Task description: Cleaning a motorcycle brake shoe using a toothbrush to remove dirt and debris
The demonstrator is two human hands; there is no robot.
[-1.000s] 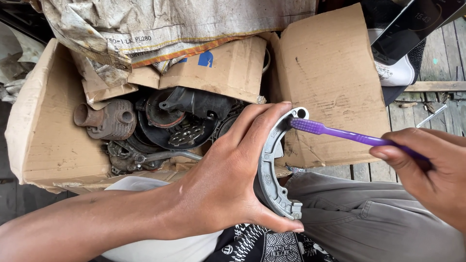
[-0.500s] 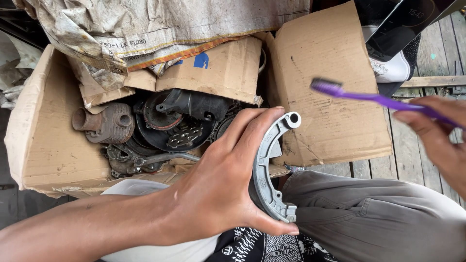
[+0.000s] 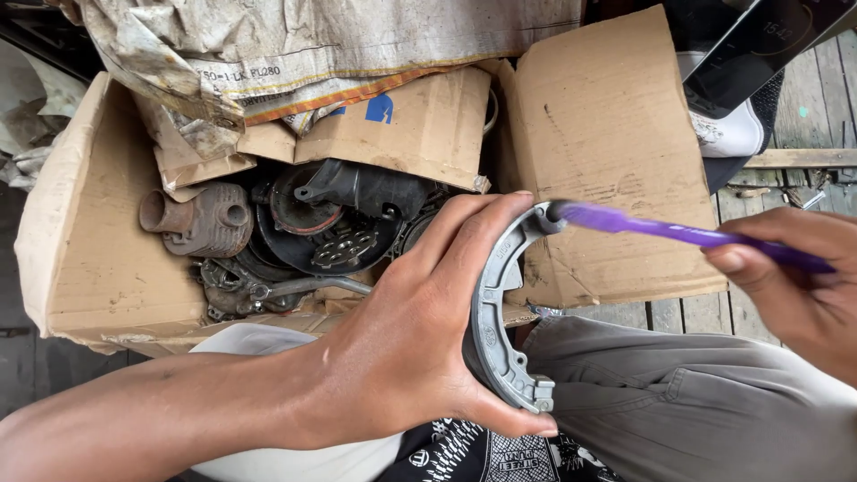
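The left hand (image 3: 406, 357) wraps its fingers around the curved grey metal brake shoe (image 3: 494, 312), held upright, while the right hand (image 3: 790, 277) pinches a purple plastic toothbrush (image 3: 678, 234) lying crosswise, head touching the shoe's upper end.

I see a curved brake shoe (image 3: 493, 314) of cast grey metal, matt and slightly grainy. The toothbrush (image 3: 678, 234) is smooth, glossy purple plastic. The cardboard box (image 3: 89, 259) is rough brown paperboard, creased and stained. Inside it, the engine parts (image 3: 303, 228) are dull, greasy metal, one cylinder (image 3: 201, 219) rust-toned. The sack (image 3: 295, 45) above is crumpled, dirty woven material. The floor planks (image 3: 817, 116) are weathered grey wood. The trousers (image 3: 696, 402) are matt grey cloth.
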